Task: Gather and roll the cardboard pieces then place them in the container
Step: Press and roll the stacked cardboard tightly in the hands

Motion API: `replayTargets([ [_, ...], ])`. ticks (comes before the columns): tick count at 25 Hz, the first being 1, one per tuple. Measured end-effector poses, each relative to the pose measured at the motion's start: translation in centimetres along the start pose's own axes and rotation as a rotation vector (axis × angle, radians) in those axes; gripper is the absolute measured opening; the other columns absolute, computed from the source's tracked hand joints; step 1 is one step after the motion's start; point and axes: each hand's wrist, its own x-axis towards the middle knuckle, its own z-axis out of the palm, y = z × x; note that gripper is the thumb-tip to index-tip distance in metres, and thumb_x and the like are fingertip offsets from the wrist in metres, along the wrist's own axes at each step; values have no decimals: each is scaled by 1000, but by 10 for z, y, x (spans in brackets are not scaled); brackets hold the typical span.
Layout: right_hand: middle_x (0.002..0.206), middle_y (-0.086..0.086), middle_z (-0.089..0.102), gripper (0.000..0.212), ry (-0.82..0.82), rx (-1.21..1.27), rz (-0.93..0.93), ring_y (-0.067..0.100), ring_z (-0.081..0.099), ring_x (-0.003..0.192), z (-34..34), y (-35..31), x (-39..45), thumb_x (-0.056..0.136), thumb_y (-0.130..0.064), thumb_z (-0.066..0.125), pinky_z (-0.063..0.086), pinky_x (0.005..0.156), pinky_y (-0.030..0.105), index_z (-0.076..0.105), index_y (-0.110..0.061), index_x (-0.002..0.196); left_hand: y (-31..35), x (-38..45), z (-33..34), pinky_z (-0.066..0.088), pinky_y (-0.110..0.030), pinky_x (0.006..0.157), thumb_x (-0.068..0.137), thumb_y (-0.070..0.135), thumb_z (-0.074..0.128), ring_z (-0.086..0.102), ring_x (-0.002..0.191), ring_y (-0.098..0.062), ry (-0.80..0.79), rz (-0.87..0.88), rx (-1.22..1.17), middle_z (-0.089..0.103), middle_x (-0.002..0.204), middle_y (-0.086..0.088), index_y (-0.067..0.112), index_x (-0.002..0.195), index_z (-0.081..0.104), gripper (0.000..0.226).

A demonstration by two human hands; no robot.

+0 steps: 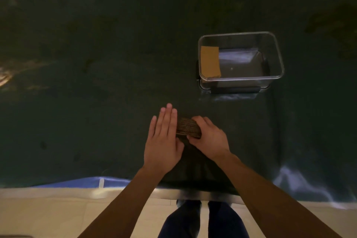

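A stack of brown cardboard pieces stands on edge on the dark green table cover, near the front middle. My right hand grips the stack from its right side. My left hand lies flat with fingers straight and together, pressed against the stack's left side. A clear rectangular plastic container stands further back to the right. One tan cardboard piece leans inside it against the left wall.
The green cover spans the whole table, wrinkled along the far edge. The table's front edge runs just below my forearms, with pale floor and my legs beyond it. Bluish glare marks the cover at front right.
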Motion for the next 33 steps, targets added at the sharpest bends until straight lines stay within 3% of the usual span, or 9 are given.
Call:
replayTargets([
  [11, 131, -2, 53, 57, -5, -14, 4, 20, 61, 108, -1, 0, -1, 82, -38, 69, 55, 86, 40, 44, -28, 132, -11, -4, 14, 14, -47, 122, 81, 25, 48, -13, 152, -20, -78, 101, -149, -12, 165, -6, 13, 156, -6, 93],
  [12, 131, -2, 53, 56, -10, -6, 4, 19, 61, 109, 0, 0, -1, 82, -38, 69, 55, 87, 40, 43, -28, 132, -13, -3, 13, 9, -44, 124, 83, 25, 50, -13, 152, -17, -43, 74, -283, -12, 165, -4, 16, 156, -6, 92],
  [14, 131, -4, 53, 56, -18, 6, -1, 18, 61, 110, -1, 0, 0, 83, -39, 68, 54, 87, 38, 43, -29, 132, -18, 2, 3, 7, -36, 124, 89, 33, 53, -1, 152, -9, 40, -226, -897, -2, 166, 7, 28, 157, 0, 87],
  [16, 130, -4, 53, 55, -14, 4, -10, 18, 61, 109, -2, 0, 0, 84, -41, 67, 54, 87, 39, 43, -29, 132, -18, 11, -4, 15, -34, 123, 93, 48, 46, 19, 147, -1, 135, -597, -1444, 19, 159, 19, 34, 156, 13, 73],
  [17, 130, -4, 53, 55, -14, 4, -11, 18, 61, 108, -2, 0, 0, 84, -40, 67, 55, 87, 39, 44, -29, 132, -13, 13, -8, 22, -30, 120, 96, 51, 41, 31, 140, 4, 149, -683, -1538, 31, 154, 21, 32, 155, 21, 65],
  [19, 130, -3, 54, 56, -17, -1, -9, 18, 61, 109, -3, 0, 0, 83, -40, 68, 54, 88, 40, 44, -28, 132, -3, 16, -5, 42, -13, 100, 102, 44, 34, 54, 115, 15, 94, -702, -1613, 55, 134, 21, 25, 148, 38, 50],
  [21, 130, -3, 54, 56, -21, -1, -12, 18, 60, 109, -4, -1, 1, 83, -39, 68, 54, 90, 40, 45, -27, 132, -1, 19, -6, 46, -7, 85, 104, 36, 31, 61, 105, 13, 15, -677, -1694, 60, 131, 13, 21, 144, 43, 44],
  [24, 126, -3, 55, 53, -38, 6, -44, 17, 61, 108, -5, -2, 5, 83, -38, 69, 54, 89, 40, 46, -26, 128, -5, 23, -7, 44, -10, 84, 104, 38, 29, 56, 105, 13, 51, -707, -1741, 47, 144, 11, 16, 150, 35, 51],
  [33, 121, -4, 56, 50, -52, -18, -116, 16, 62, 103, -6, -7, 12, 81, -34, 71, 54, 87, 38, 47, -26, 125, -8, 19, 4, 46, -8, 85, 104, 25, 36, 57, 110, 9, 99, -658, -1687, 53, 140, 6, 16, 145, 45, 43],
])
